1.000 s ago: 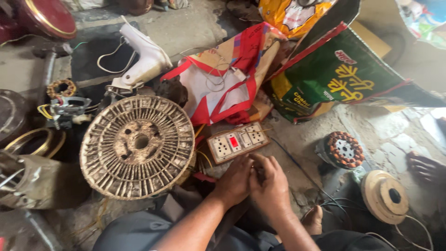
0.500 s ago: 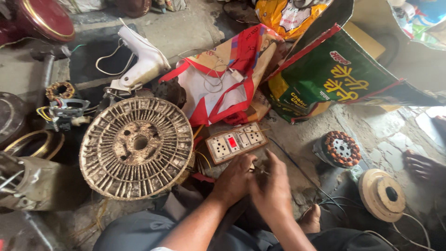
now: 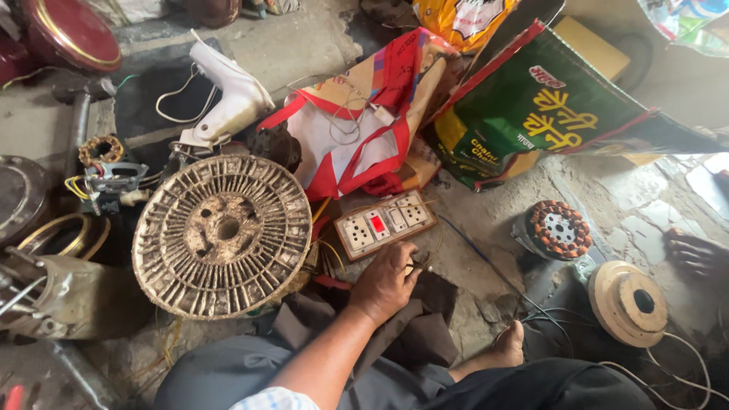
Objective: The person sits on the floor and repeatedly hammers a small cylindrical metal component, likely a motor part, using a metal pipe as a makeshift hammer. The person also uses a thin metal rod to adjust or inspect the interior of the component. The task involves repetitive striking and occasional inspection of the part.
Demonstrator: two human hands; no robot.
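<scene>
My left hand (image 3: 387, 282) rests on the floor just below a wooden socket board (image 3: 386, 222) with white sockets and a red switch. Its fingers are pinched on a small thin wire end (image 3: 422, 266) at the board's lower right corner. My right hand is out of view. A big round ribbed metal fan-motor cover (image 3: 222, 235) lies to the left of the hand. A dark cloth (image 3: 425, 319) lies under my wrist. My bare foot (image 3: 507, 348) is to the lower right.
A copper-wound stator (image 3: 560, 228) and a tan wire spool (image 3: 629, 302) lie at right, near another person's foot (image 3: 695, 254). A red-and-white bag (image 3: 364, 129), a green sack (image 3: 547, 114), a white hair dryer (image 3: 228, 95) and motor parts (image 3: 102, 178) crowd the back and left.
My right hand has pulled away out of view. My left hand stays by the socket board, pinching the wire end alone.
</scene>
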